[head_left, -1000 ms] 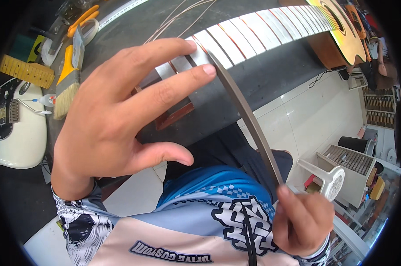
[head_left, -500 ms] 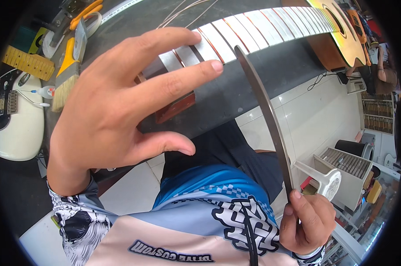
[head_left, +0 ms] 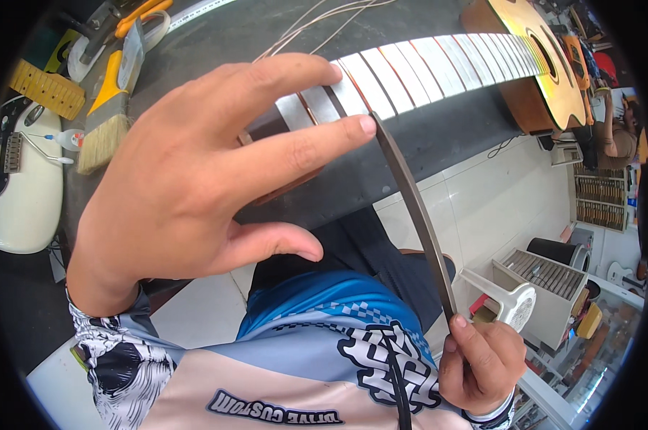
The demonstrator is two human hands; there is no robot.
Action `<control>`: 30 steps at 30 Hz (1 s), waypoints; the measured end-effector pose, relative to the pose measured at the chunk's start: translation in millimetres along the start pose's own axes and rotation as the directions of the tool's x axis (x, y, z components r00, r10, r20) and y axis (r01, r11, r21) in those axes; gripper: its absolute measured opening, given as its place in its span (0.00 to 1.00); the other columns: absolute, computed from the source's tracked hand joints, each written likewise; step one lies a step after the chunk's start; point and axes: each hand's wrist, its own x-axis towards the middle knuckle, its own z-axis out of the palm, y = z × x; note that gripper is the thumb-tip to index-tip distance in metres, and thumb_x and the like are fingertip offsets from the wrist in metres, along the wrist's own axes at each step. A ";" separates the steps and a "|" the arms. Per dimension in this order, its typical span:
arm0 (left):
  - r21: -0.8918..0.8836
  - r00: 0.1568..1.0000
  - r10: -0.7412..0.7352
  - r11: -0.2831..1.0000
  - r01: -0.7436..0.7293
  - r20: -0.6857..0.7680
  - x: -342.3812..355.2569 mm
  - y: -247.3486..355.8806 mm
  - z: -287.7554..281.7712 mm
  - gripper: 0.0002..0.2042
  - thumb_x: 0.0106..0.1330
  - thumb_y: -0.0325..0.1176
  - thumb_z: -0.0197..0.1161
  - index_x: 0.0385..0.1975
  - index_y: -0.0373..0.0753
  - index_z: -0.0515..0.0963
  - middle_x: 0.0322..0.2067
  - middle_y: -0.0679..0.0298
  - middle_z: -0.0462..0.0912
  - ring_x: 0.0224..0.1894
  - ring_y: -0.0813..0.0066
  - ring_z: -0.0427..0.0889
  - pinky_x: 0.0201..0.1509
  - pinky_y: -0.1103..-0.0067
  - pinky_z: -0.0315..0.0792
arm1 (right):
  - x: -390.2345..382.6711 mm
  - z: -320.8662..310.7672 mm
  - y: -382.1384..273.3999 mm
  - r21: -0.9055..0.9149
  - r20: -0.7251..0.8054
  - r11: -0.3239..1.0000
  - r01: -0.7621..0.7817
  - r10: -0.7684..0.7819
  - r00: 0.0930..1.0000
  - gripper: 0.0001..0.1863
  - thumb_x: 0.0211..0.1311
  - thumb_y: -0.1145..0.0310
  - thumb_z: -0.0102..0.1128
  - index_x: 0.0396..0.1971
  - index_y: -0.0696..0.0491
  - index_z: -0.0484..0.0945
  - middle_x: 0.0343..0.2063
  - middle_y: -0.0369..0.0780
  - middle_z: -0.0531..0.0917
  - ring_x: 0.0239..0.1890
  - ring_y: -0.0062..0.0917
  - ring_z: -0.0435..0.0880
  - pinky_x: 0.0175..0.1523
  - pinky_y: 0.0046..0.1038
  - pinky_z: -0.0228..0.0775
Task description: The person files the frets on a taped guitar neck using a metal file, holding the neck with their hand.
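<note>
An acoustic guitar lies with its fretboard (head_left: 426, 74) up, silver-white strips covering the spaces between the frets. My left hand (head_left: 184, 168) is spread over the headstock end, index and middle fingertips resting at the fretboard, thumb held apart; it hides most of the headstock. In my right hand (head_left: 485, 367), lower right, is the near end of a long narrow dark metal file (head_left: 418, 211). The file slants up and left, its far tip at the near edge of the fretboard beside my left middle fingertip. I cannot tell whether the tip touches a fret.
On the dark bench (head_left: 227, 36) lie a brush (head_left: 107, 129), a white electric guitar body (head_left: 26, 193), a yellowish fretted neck (head_left: 48, 88) and loose wires (head_left: 317, 25). A white stool (head_left: 514, 304) and a drawer unit (head_left: 542, 283) stand right. Another person (head_left: 614, 132) is at far right.
The file tip has drawn back from over the fretboard to its near edge, close to my left middle finger. The whole view has shifted slightly. My left hand keeps its spread pose.
</note>
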 end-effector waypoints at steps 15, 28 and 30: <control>-0.049 1.000 0.022 0.999 -0.022 -0.006 2.0 -0.8 3.7 0.40 0.53 0.67 0.68 0.60 0.44 0.82 0.61 0.52 0.75 0.40 0.64 0.79 0.38 0.75 0.74 | 117.4 25.8 -7.9 0.035 -0.085 0.995 0.096 -0.093 0.992 0.22 0.56 0.88 0.63 0.51 0.57 0.85 0.21 0.43 0.83 0.16 0.22 0.74 0.25 0.20 0.64; -0.044 0.998 0.060 0.997 -0.062 -0.027 -1.1 -4.8 5.6 0.40 0.53 0.66 0.69 0.59 0.41 0.82 0.61 0.51 0.75 0.35 0.67 0.77 0.36 0.76 0.74 | 17.6 2.9 -13.1 -0.025 -0.029 1.000 0.012 -0.013 1.000 0.25 0.45 0.88 0.62 0.48 0.60 0.85 0.20 0.43 0.82 0.17 0.28 0.78 0.27 0.25 0.70; -0.052 0.999 0.052 0.997 -0.053 -0.013 2.1 -1.4 1.6 0.40 0.53 0.66 0.69 0.59 0.41 0.81 0.61 0.51 0.75 0.34 0.67 0.76 0.36 0.76 0.73 | 35.6 3.6 -10.9 -0.043 -0.037 0.998 0.053 -0.054 0.998 0.27 0.44 0.85 0.63 0.50 0.59 0.85 0.18 0.39 0.79 0.16 0.25 0.76 0.23 0.25 0.67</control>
